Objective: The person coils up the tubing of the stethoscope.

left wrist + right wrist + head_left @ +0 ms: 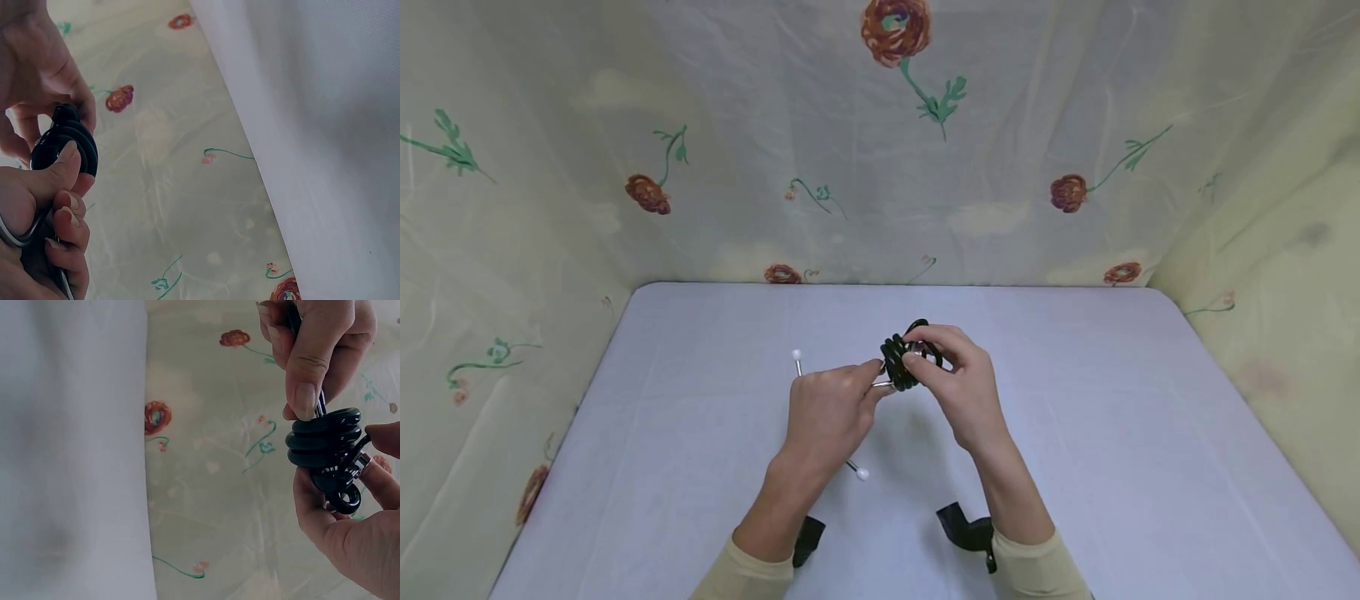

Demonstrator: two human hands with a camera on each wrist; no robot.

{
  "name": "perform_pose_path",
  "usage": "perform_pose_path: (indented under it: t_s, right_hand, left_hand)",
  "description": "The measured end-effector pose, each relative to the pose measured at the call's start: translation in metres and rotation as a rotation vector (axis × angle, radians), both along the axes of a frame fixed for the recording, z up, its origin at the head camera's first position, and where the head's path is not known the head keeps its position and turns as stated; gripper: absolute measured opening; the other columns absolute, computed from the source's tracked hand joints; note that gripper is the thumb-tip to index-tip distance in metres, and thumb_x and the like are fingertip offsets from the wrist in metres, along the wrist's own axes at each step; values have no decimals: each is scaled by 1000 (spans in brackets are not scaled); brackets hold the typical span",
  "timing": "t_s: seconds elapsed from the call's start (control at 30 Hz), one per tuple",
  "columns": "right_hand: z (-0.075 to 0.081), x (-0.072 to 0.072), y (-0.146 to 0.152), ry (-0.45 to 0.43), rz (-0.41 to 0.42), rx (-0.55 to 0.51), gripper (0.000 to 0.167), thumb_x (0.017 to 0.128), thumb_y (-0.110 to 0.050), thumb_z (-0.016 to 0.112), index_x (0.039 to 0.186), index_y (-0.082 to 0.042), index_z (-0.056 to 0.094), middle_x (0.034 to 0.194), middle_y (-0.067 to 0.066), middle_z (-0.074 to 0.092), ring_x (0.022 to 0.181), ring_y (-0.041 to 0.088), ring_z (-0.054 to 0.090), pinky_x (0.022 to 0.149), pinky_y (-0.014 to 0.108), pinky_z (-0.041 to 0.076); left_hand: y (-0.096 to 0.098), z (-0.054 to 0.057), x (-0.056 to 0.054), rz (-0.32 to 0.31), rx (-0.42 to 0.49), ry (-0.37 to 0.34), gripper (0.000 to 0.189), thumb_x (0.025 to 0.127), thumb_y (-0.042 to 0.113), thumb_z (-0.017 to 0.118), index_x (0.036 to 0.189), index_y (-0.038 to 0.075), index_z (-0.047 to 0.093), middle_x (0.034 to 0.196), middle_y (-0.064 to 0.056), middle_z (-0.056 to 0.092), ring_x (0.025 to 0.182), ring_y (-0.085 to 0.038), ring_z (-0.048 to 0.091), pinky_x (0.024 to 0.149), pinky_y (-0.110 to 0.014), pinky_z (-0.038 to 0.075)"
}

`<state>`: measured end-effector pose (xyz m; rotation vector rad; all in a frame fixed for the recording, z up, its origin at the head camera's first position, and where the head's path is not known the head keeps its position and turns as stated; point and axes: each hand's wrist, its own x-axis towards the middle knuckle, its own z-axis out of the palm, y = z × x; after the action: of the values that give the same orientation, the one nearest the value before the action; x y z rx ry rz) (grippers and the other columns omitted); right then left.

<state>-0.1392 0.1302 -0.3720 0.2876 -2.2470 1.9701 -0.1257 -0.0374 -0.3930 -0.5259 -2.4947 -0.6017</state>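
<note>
Over the middle of the table, a black coiled cable lock (898,362) is held between both hands. The right hand (966,385) pinches its far end, where the right wrist view shows a small cable loop (347,501), a silver part (362,461) and tiny white marks. The left hand (829,408) grips a thin metal rack or hook piece, whose rod (321,403) runs to the coil. White ball tips (797,355) stick out above and below this hand. In the left wrist view its thumb (65,162) presses the coil. Most of the metal piece is hidden by the fingers.
A white cloth covers the table (700,333). Floral curtains (1000,125) hang behind it and along both sides. Black wrist-camera mounts (964,529) show beneath the forearms, close above the table.
</note>
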Motion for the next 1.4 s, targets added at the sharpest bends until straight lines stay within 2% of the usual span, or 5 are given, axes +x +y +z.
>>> perform_pose_path:
  t_s: [0.27, 0.47, 0.77, 1.2, 1.4]
  right_hand:
    - [0, 0, 2, -21, 14, -42, 21, 88, -1, 68, 110, 2, 68, 113, 9, 61, 109, 21, 60, 84, 26, 55]
    - [0, 0, 2, -19, 10, -45, 20, 89, -1, 68, 108, 2, 68, 111, 11, 63, 104, 21, 61, 82, 27, 55]
    - [-1, -1, 3, -36, -6, -72, 17, 88, 0, 67, 105, 3, 68, 112, 13, 63, 100, 21, 63, 79, 28, 57]
    - [-1, -2, 2, -41, -22, -114, 18, 87, 3, 68, 105, 6, 66, 107, 12, 61, 91, 19, 62, 77, 26, 56]
    - [-2, -3, 4, -58, -19, -156, 20, 87, 7, 66, 106, 7, 64, 106, 10, 60, 91, 17, 62, 78, 26, 56]
  left_hand:
    - [0, 0, 0, -6, -8, 8, 19, 81, 27, 81, 95, 15, 78, 59, 5, 69, 45, -3, 53, 41, -16, 25]
    - [1, 1, 1, -11, -6, 7, 20, 82, 27, 81, 96, 13, 78, 58, 4, 68, 44, -2, 51, 41, -15, 24]
    - [2, 1, 2, -7, -48, 29, 20, 82, 26, 81, 96, 12, 77, 60, 4, 69, 43, -3, 53, 41, -15, 25]
    - [3, 1, 4, -14, -50, 70, 22, 81, 26, 82, 97, 12, 78, 65, 3, 73, 46, -5, 58, 41, -15, 30]
    - [4, 2, 5, -16, -67, 85, 21, 82, 26, 82, 97, 12, 77, 67, 3, 73, 46, -6, 60, 41, -16, 31]
